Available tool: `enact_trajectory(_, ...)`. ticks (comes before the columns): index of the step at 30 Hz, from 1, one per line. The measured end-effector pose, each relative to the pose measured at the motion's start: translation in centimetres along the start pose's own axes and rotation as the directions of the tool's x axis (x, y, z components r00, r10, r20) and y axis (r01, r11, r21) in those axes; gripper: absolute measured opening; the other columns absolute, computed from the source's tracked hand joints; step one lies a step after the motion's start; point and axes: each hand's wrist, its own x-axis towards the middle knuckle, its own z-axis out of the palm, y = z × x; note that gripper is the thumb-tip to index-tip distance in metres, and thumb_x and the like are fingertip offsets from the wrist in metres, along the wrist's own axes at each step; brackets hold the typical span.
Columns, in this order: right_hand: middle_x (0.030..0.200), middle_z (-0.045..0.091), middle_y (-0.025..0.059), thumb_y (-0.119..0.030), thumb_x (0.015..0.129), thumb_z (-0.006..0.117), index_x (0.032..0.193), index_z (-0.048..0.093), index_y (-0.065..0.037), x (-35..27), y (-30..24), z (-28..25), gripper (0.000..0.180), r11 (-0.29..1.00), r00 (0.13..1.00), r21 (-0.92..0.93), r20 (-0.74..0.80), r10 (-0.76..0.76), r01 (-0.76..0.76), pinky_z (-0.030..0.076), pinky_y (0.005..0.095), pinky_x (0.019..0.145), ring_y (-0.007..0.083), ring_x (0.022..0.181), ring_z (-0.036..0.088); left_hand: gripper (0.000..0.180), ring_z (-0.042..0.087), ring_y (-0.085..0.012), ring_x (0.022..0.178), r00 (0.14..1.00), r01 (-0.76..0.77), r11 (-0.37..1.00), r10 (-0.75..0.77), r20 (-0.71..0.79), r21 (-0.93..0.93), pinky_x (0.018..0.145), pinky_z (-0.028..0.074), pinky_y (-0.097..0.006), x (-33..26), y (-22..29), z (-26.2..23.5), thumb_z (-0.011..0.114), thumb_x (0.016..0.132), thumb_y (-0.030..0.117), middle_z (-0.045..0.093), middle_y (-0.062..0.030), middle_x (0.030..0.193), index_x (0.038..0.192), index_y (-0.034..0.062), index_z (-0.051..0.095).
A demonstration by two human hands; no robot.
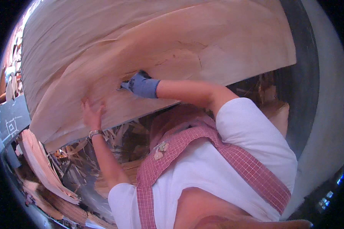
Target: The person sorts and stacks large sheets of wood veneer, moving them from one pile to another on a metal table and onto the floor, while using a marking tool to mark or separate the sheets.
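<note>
A wide, thin sheet of pale wood veneer [233,42] spreads before me, its surface wavy, with small cracks near the middle. It lies over more veneer [76,26] on the far side. My left hand [91,114], bare and with a band at the wrist, rests near the sheet's near edge at the left, fingers spread and slightly blurred. Further right, my right hand [142,84] wears a blue glove with dark patches. It reaches across the sheet beside a crack, palm down, fingers apart and partly bent, with nothing visible in it.
Below the near edge lie torn veneer strips [120,133] and scraps. A bundle of veneer sheets [46,168] stands at the lower left, near a dark grey panel [12,120] with white markings. A dark band [307,76] borders the floor [330,114] at the right.
</note>
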Motion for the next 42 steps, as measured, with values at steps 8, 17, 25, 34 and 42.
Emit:
enact_trajectory(8,0.074,0.067,0.0071,-0.016,0.090,0.045,0.123,0.054,-0.020,-10.0,8.8,0.0,0.035,0.994,0.985,-0.007,-0.134,0.105,-0.107,0.045,0.0402,0.054,0.0240,0.067,0.066,0.069,0.045,-0.0317,0.126,0.968,-0.232,0.964,0.242,-0.068,0.132,0.101,0.039,-0.044,-0.1,1.1,2.9,0.075,0.072,0.038,0.044,-0.0149,0.140,0.131,0.0113,0.051)
enact_trajectory(17,0.091,0.067,0.0116,-0.018,0.091,0.046,0.121,0.055,-0.020,-16.3,14.4,1.2,0.032,0.994,0.993,0.059,-0.068,0.094,-0.090,0.047,0.0387,0.056,0.0212,0.074,0.066,0.077,0.040,-0.0354,0.128,0.994,-0.105,0.978,0.102,0.025,0.182,0.104,0.036,-0.044,-5.2,24.1,3.3,0.078,0.070,0.037,0.043,-0.0168,0.138,0.137,0.0142,0.046)
enact_trajectory(25,0.099,0.067,0.0064,-0.018,0.090,0.046,0.121,0.054,-0.021,-16.6,20.9,-0.5,0.032,0.976,0.975,-0.065,-0.056,-0.214,0.210,0.049,0.0422,0.060,0.0237,0.078,0.067,0.096,0.032,-0.0368,0.135,0.978,-0.207,0.977,0.207,-0.014,-0.050,0.109,0.032,-0.043,-8.2,33.5,8.1,0.082,0.064,0.039,0.033,-0.0201,0.147,0.143,0.0111,0.036)
enact_trajectory(34,0.097,0.067,0.0064,-0.023,0.090,0.048,0.132,0.049,-0.022,-24.0,28.8,4.8,0.042,0.949,0.951,0.307,-0.308,0.027,0.072,0.047,0.0449,0.062,0.0255,0.078,0.067,0.089,0.036,-0.0374,0.131,0.853,-0.409,0.900,0.435,-0.287,0.149,0.107,0.034,-0.044,-9.0,36.5,11.0,0.080,0.068,0.035,0.039,-0.0214,0.143,0.141,0.0056,0.038)
enact_trajectory(42,0.092,0.067,0.0050,-0.021,0.089,0.048,0.121,0.056,-0.028,-28.7,34.5,-3.9,0.033,0.980,0.980,-0.026,0.012,-0.199,0.199,0.049,0.0448,0.066,0.0260,0.083,0.067,0.096,0.037,-0.0381,0.130,0.973,-0.227,0.968,0.230,0.020,-0.109,0.108,0.031,-0.045,-10.6,51.1,11.8,0.082,0.067,0.030,0.040,-0.0210,0.139,0.143,0.0039,0.031)
